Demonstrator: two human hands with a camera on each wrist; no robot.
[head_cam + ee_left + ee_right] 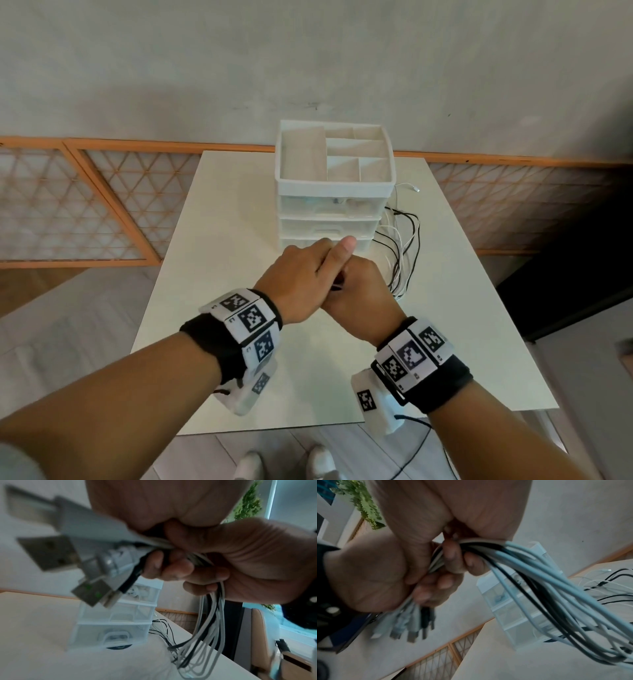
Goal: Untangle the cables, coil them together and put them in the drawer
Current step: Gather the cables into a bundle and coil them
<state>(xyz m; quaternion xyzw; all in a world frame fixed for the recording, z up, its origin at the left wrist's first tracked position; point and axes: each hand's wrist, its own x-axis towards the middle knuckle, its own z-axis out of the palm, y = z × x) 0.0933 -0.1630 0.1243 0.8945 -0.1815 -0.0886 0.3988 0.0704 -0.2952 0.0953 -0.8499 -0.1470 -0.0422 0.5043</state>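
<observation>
Both hands meet at the centre of the head view, above the near half of the table (239, 359). Left hand (301, 281) lies over the right hand (359, 294), thumb raised, and each has its fingers curled tight round the same bundle of cables (539, 574).

In the left wrist view the bundle's plug ends (89, 573) stick out at centre left: flat metal USB plugs with grey or white plastic housings, plus one black one, all blurred. Below the right hand's fingers (197, 574) the cords hang in long loose loops toward the lower right of the frame.

From the right wrist view, the cords are smooth, round and thin, most of them pale grey-white, a few glossy black, running side by side from the fist to the right edge. Their far lengths (404, 246) trail in slack curves on the table at centre right of the head view, just beside the drawer unit (332, 219).

That unit is a small stack of translucent white plastic drawers, each shut, with a moulded handle on the lowest, and an open tray split into rectangular compartments on top. Matte and white, the table has squared edges.
</observation>
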